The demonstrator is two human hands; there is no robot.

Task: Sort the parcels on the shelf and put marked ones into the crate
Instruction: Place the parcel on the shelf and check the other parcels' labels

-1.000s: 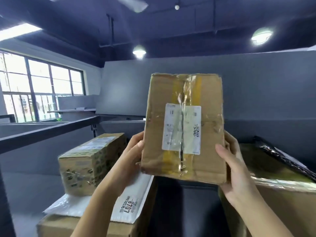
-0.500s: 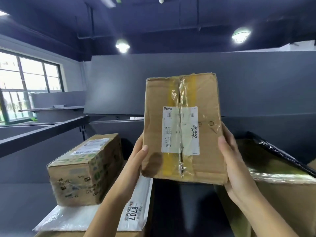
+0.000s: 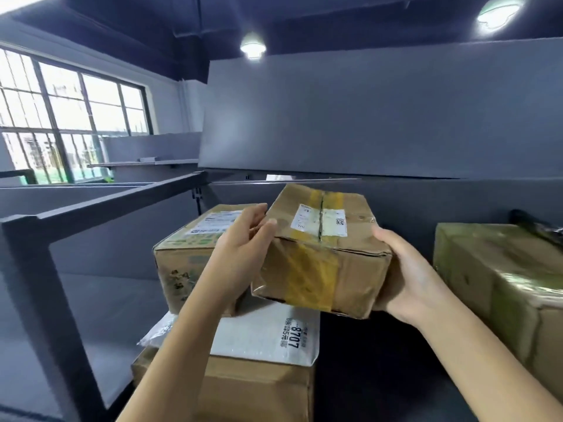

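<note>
Nearest, in the shelf (image 3: 100, 202) bay, a plain brown carton (image 3: 253, 388) carries a white padded mailer (image 3: 268, 339) flat on its top (printed 8707). Over the mailer's far edge, both hands hold the taped parcel (image 3: 323, 254) with its label face up and tilted toward the camera; whether it touches the mailer cannot be told. The left hand (image 3: 243, 248) grips its left end, thumb laid on the top face and fingers curled round the side. The right hand (image 3: 408, 278) cups the right end, thumb along the upper edge, its fingers hidden behind the box. Behind the left hand, a printed carton (image 3: 185, 257) stands on the mailer. To the right sits a film-wrapped carton (image 3: 499, 269), apart from the parcel, with a black bag (image 3: 536, 226) at its far edge.
</note>
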